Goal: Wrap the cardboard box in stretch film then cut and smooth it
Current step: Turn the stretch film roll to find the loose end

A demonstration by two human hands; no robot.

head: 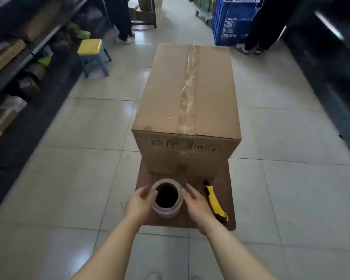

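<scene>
Cardboard box (186, 93): one, large and brown, closed. It stands on a brown board (227, 188) that lies on the tiled floor (79, 168) and fills the board's far part. A strip of clear tape (188, 87) runs lengthwise down the middle of the lid and over the near face. Printed handling marks sit on the near face, too blurred to read. No film shows on the box.

Roll of stretch film (167, 212): one, upright near the near edge of the board, with its dark hollow core facing up.

Knife (214, 201): one, yellow and black, lying flat by the board's near right corner, just beside the roll.

Left hand (139, 203): at the roll's left side, fingers apart and lightly bent, tips at the rim. Cannot tell whether they touch it.

Right hand (197, 204): at the roll's right side, between roll and knife, fingers straight and close together, gripping nothing. Contact with the roll cannot be told.

Surroundings: stool (90, 47) with a yellow seat, on the floor to the left. Dark shelves (18, 57) of packages on the left. Blue crate (230, 19) beyond the box. Legs of two standing people (122, 19) (253, 33).
</scene>
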